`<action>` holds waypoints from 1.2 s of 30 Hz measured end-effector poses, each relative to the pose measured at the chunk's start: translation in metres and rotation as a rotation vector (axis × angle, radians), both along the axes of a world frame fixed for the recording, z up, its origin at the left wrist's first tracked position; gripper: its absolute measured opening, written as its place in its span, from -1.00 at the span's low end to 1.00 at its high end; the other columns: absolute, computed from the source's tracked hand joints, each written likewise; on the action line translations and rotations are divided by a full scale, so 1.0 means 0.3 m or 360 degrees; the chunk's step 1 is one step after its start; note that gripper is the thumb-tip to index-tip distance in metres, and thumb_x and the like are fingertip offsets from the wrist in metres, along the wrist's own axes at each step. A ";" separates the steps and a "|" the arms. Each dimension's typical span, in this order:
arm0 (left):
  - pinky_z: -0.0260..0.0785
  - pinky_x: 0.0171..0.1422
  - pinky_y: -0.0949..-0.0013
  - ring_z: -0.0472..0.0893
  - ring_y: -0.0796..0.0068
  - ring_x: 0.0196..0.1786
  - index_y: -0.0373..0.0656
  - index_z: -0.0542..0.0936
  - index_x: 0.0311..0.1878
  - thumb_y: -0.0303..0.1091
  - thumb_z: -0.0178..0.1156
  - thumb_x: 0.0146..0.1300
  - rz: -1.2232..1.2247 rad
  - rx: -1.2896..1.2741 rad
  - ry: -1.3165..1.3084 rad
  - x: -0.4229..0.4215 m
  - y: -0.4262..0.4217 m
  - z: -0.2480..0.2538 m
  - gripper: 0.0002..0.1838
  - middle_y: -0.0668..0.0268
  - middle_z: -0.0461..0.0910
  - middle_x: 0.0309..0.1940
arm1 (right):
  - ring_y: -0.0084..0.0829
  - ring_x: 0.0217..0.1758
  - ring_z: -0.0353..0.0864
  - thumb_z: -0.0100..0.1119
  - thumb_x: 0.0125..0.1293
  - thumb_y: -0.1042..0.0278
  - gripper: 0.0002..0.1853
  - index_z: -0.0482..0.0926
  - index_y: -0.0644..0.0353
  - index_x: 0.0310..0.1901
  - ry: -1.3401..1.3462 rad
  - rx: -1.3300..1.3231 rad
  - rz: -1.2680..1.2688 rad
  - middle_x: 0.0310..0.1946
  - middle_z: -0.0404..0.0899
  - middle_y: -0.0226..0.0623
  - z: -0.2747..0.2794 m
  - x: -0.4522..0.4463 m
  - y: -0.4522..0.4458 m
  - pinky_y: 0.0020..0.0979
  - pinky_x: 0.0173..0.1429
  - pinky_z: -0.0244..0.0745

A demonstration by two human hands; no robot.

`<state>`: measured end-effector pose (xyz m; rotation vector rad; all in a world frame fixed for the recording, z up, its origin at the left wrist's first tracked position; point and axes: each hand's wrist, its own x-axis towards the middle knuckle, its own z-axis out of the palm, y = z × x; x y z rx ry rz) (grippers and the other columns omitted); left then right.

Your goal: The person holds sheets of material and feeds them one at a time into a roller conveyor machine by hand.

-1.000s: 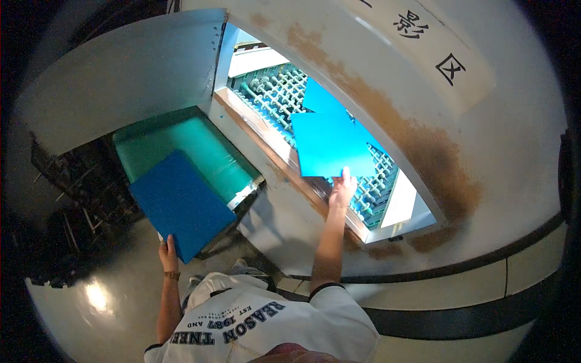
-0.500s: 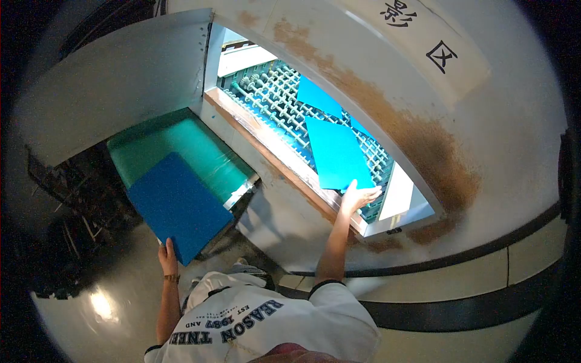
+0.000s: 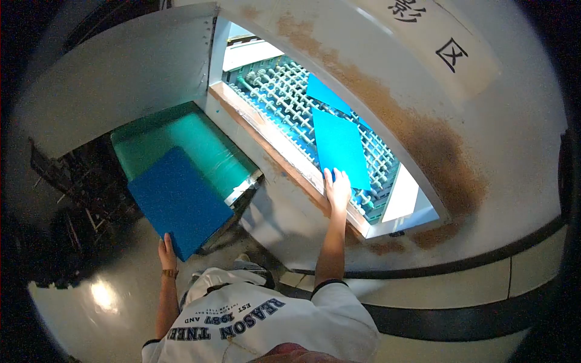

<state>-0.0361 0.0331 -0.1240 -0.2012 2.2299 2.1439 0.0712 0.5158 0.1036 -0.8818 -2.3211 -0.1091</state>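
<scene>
My left hand [image 3: 167, 253] is closed on the near corner of a dark blue panel [image 3: 181, 202], thumb on its upper face. The panel is tilted over a green conveyor belt [image 3: 209, 148], and I cannot tell if it touches the belt. Inside the machine opening, a bright blue panel [image 3: 342, 145] lies on a bed of rollers [image 3: 284, 100]. My right hand [image 3: 339, 189] reaches over the sill, its outstretched fingers touching that panel's near edge. Another blue panel [image 3: 328, 95] lies farther in, partly hidden by the opening's upper edge.
A wooden-looking sill [image 3: 272, 148] borders the opening. The pale machine cover [image 3: 387, 78] above has brown stains and black lettering. A grey panel [image 3: 133, 78] rises behind the belt. Dark clutter [image 3: 72, 212] stands at the left, above a shiny floor [image 3: 121, 302].
My right hand has moved left along the near edge of the panel on the rollers, and that panel has turned slightly and shifted inward. My left hand and its panel stay nearly still.
</scene>
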 end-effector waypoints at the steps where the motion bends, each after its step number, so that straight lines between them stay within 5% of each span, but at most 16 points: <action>1: 0.03 -0.50 0.50 0.18 0.68 -0.55 -0.13 0.39 -0.50 0.02 -0.03 0.27 0.0024 -0.0001 -0.0007 0.008 0.001 0.033 -0.59 0.51 0.23 -0.63 | -0.08 -0.17 0.45 0.00 0.15 -0.14 -0.49 0.54 0.17 -0.13 -0.0091 -0.0130 -0.0061 -0.25 0.48 -0.06 0.033 -0.001 -0.034 -0.10 -0.12 0.33; 9: 0.06 -0.54 0.46 0.27 0.65 -0.59 -0.12 0.39 -0.57 0.03 0.07 0.20 -0.0094 -0.0059 -0.0280 0.004 -0.045 0.091 -0.58 0.51 0.33 -0.64 | -0.11 0.08 0.34 -0.12 0.17 -0.23 -0.47 0.54 0.03 -0.08 -0.0270 -0.0262 -0.0227 0.07 0.36 -0.12 0.045 -0.084 -0.060 0.02 0.03 0.25; 14: 0.11 -0.61 0.43 0.31 0.61 -0.66 -0.17 0.39 -0.65 0.06 0.09 0.17 -0.0097 -0.0589 0.0021 -0.017 -0.077 0.123 -0.51 0.43 0.32 -0.75 | -0.09 -0.02 0.41 -0.02 0.17 -0.10 -0.54 0.56 0.14 -0.17 -0.0063 -0.0451 -0.0081 -0.11 0.48 -0.04 0.065 -0.090 -0.057 -0.17 0.04 0.29; 16: 0.13 -0.63 0.46 0.33 0.63 -0.67 -0.16 0.39 -0.66 0.03 0.10 0.17 -0.0123 -0.0526 -0.0131 -0.027 -0.098 0.157 -0.53 0.42 0.34 -0.75 | -0.15 -0.20 0.50 0.08 0.18 0.15 -0.65 0.53 0.36 -0.25 0.0558 0.0322 0.0190 -0.27 0.53 -0.03 0.008 -0.099 -0.012 -0.23 -0.06 0.35; 18: 0.13 -0.63 0.48 0.33 0.65 -0.68 -0.15 0.39 -0.66 0.01 0.11 0.17 -0.0103 -0.0317 -0.0239 -0.022 -0.118 0.274 -0.54 0.42 0.35 -0.75 | -0.31 -0.30 0.52 0.06 0.22 0.22 -0.69 0.53 0.37 -0.27 0.1085 -0.0162 0.0436 -0.36 0.55 -0.16 0.072 -0.095 -0.116 -0.31 -0.16 0.39; 21: 0.12 -0.65 0.52 0.32 0.68 -0.70 -0.11 0.39 -0.66 -0.03 0.12 0.17 -0.0085 0.0089 -0.0274 -0.038 -0.101 0.329 -0.58 0.45 0.36 -0.75 | -0.59 -0.45 0.42 -0.04 0.30 0.23 -0.71 0.51 0.29 -0.40 0.0591 -0.1503 0.0709 -0.51 0.49 -0.35 0.114 -0.035 -0.332 -0.55 -0.33 0.33; 24: 0.10 -0.66 0.53 0.30 0.69 -0.73 -0.06 0.41 -0.64 -0.06 0.14 0.16 -0.0019 0.0395 -0.0238 -0.029 -0.060 0.342 -0.63 0.48 0.35 -0.75 | -0.35 -0.20 0.57 -0.07 0.27 -0.04 -0.51 0.45 0.29 -0.06 -0.0588 -0.2888 0.1590 -0.26 0.56 -0.14 -0.158 -0.034 -0.568 -0.37 -0.06 0.46; 27: 0.10 -0.61 0.56 0.32 0.69 -0.68 -0.04 0.45 -0.60 -0.11 0.14 0.17 -0.0084 0.0532 -0.0335 -0.010 -0.025 0.421 -0.69 0.51 0.39 -0.69 | -0.23 0.01 0.46 -0.08 0.25 -0.11 -0.39 0.24 0.23 0.15 -0.0134 -0.3619 0.1721 0.03 0.39 -0.07 -0.395 -0.039 -0.757 -0.23 0.08 0.38; 30: 0.13 -0.53 0.58 0.36 0.69 -0.60 -0.03 0.48 -0.56 -0.15 0.15 0.17 -0.0205 0.0462 -0.0427 0.009 -0.033 0.416 -0.74 0.51 0.44 -0.62 | -0.23 0.14 0.34 0.01 0.24 0.03 -0.50 0.27 0.14 0.13 0.0297 -0.3881 0.1371 0.14 0.30 -0.17 -0.517 -0.138 -0.799 -0.18 0.20 0.25; 33: 0.14 -0.53 0.55 0.37 0.68 -0.59 -0.03 0.46 -0.57 -0.10 0.12 0.18 -0.0209 0.0411 -0.0375 0.012 -0.009 0.351 -0.71 0.50 0.44 -0.62 | -0.25 0.14 0.31 0.12 0.19 0.24 -0.57 0.31 0.07 0.09 0.0599 -0.3660 0.1183 0.09 0.35 -0.29 -0.620 -0.213 -0.769 -0.18 0.21 0.21; 36: 0.14 -0.52 0.52 0.37 0.65 -0.59 -0.07 0.44 -0.59 0.01 0.03 0.22 -0.0119 0.0398 -0.0340 0.026 0.014 0.442 -0.60 0.45 0.43 -0.64 | -0.29 0.01 0.41 0.12 0.13 0.46 -0.59 0.33 0.15 0.05 0.0831 -0.3700 0.1020 -0.03 0.44 -0.29 -0.268 -0.230 -0.815 -0.27 0.09 0.30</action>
